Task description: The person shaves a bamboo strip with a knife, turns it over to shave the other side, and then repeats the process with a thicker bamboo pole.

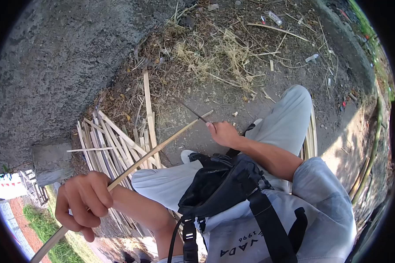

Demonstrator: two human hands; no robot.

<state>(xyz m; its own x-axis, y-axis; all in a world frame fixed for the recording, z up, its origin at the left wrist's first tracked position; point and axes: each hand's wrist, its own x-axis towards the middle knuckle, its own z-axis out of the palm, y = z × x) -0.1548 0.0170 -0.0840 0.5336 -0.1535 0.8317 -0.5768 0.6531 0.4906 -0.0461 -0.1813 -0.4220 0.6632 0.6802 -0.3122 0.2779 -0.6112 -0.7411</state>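
My left hand [84, 202] is wrapped round a long, thin bamboo strip [156, 148], which runs slantwise from the lower left up toward my right hand. My right hand [225, 134] is closed on a knife, its handle hidden in the fingers. The narrow dark knife blade [189, 109] points up and left, crossing the strip close to its far end. Both hands are in front of my body, the left one lower and nearer the camera.
Many split bamboo strips [114, 144] lie heaped at the left beside a concrete block [53, 160]. Pale shavings [232, 57] litter the ground ahead, with a plastic bottle [274, 18] beyond. A black bag [221, 184] sits at my waist, between my bent legs.
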